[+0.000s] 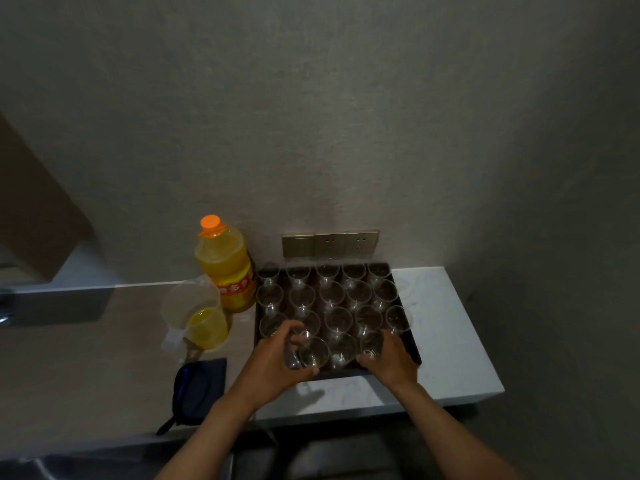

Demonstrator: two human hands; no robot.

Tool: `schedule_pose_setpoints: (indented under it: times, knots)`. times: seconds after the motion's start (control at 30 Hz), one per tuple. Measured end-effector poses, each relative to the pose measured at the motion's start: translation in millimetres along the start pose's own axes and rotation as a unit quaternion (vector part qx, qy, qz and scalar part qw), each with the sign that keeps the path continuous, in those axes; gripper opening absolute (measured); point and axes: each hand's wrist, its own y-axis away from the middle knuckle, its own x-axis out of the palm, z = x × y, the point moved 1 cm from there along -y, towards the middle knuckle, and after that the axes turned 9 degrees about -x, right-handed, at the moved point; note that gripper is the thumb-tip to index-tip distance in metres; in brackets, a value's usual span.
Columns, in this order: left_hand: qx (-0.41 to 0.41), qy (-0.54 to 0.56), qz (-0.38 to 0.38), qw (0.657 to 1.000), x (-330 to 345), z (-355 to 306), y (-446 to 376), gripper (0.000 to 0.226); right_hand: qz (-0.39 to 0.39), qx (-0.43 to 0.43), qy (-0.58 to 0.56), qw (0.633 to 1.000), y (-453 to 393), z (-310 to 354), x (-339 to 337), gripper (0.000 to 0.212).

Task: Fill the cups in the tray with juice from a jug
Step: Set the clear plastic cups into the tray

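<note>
- Arranging looks like the step in hand: both hands sit at the near row of clear cups [334, 315] in the dark tray [414, 351] on the tabletop [446, 341].
- Left hand [277, 355] has its fingers curled round a near-left cup [313, 351]; right hand [391, 358] grips another cup [371, 345].
- Jug [197, 315], part-filled with juice, stands upright left of the tray, so the left hand is nearer.
- Juice bottle [227, 268] behind it bears an orange label; its writing is unreadable.

dim grey wall [346, 116], white counter [450, 341]
</note>
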Motion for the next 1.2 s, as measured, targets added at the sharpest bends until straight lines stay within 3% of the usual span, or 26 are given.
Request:
schedule_pose_setpoints:
  times: [0.07,0.17,0.4,0.47,0.57,0.7,0.97,1.2]
  knots:
    - [0.004,0.006,0.004,1.0,0.3,-2.0,-2.0,0.076,0.007,0.006,0.003,1.0,-2.1,-5.8,0.6,0.092]
    - [0.01,0.015,0.006,1.0,1.0,-5.0,-5.5,0.077,0.009,0.019,0.018,1.0,10.3,16.7,-15.9,0.094]
    - [0.043,0.021,0.007,0.999,4.5,-20.7,-15.4,0.083,-0.017,-0.016,0.066,0.998,20.9,69.9,-46.0,0.043]
    - [0.056,0.011,0.002,0.998,6.4,-30.7,-17.0,0.085,0.028,-0.011,-0.023,0.999,19.7,86.7,-47.8,0.031]
    - [0.085,0.01,0.003,0.996,9.2,-46.0,-17.5,0.089,0.158,0.031,-0.212,0.964,29.8,115.7,-52.5,0.046]
    - [0.1,0.011,0.015,0.995,12.1,-59.4,-17.6,0.092,0.216,0.029,-0.282,0.934,41.8,127.9,-58.8,0.054]
    - [0.128,-0.004,0.065,0.99,28.9,-71.5,-18.8,0.093,0.159,0.038,-0.277,0.947,46.7,105.9,-70.5,0.039]
    - [0.118,-0.033,0.013,0.992,37.7,-63.5,-25.1,0.034,-0.007,0.106,-0.245,0.964,34.8,39.5,-103.7,0.049]
